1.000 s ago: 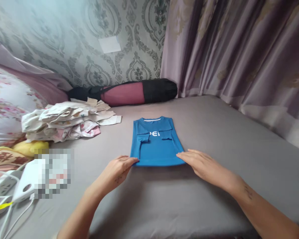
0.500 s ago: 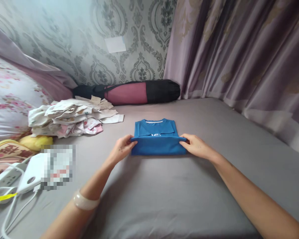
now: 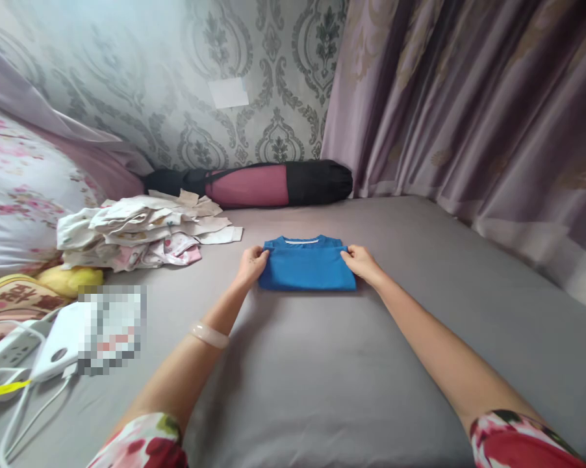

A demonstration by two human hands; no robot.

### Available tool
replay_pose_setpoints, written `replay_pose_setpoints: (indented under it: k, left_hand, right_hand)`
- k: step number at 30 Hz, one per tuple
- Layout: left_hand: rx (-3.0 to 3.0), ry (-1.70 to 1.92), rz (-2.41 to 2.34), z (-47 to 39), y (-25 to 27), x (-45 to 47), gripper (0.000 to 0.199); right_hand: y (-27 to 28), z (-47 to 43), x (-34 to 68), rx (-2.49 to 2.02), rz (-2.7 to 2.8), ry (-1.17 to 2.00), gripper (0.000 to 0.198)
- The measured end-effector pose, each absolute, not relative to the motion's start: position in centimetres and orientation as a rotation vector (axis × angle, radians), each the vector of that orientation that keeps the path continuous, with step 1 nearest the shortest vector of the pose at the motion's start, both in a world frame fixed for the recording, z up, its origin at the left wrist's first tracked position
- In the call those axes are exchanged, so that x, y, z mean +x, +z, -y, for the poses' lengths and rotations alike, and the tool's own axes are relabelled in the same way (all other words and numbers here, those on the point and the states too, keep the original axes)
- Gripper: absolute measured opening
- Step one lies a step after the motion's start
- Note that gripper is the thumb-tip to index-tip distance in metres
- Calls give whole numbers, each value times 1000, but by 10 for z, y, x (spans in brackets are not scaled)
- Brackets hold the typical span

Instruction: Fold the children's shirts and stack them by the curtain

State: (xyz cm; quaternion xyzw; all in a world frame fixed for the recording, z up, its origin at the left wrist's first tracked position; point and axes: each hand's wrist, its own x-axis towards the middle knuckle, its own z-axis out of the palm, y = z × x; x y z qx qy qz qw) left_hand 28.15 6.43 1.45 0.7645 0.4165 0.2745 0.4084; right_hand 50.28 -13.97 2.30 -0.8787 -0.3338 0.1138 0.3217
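Note:
A blue T-shirt (image 3: 308, 268) lies folded on the grey bed sheet (image 3: 322, 364), its white-lined neckline at the far side. The near part is folded up over the front, with its edge just below the collar. My left hand (image 3: 253, 265) pinches the left end of that edge between thumb and fingers. At the right end, my right hand (image 3: 362, 263) grips the same edge. The lettering on the shirt is hidden under the folded layer.
Left of the shirt is a heap of light-coloured clothes (image 3: 147, 224). A rolled mat in a pink and black bag (image 3: 249, 184) lies along the wall. A power strip (image 3: 15, 348), a white device (image 3: 63, 341) and cables sit at lower left. Purple curtains (image 3: 444, 97) hang at right.
Both hands have moved away from me, carrying the shirt's folded edge up toward the collar. The fold now covers the white lettering that showed before.

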Motion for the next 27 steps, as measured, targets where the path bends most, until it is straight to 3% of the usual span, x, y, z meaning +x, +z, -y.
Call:
replay_pose_setpoints:
  k: [9,27]
  left_hand:
    - [2299,561,-1293,-77,23,310,25]
    - [2377,500,-1387,-74,14,330,28]
  right_hand:
    - [32,104,508,-2598,836,237,29]
    - [30,80,503,-2701,789,134,39]
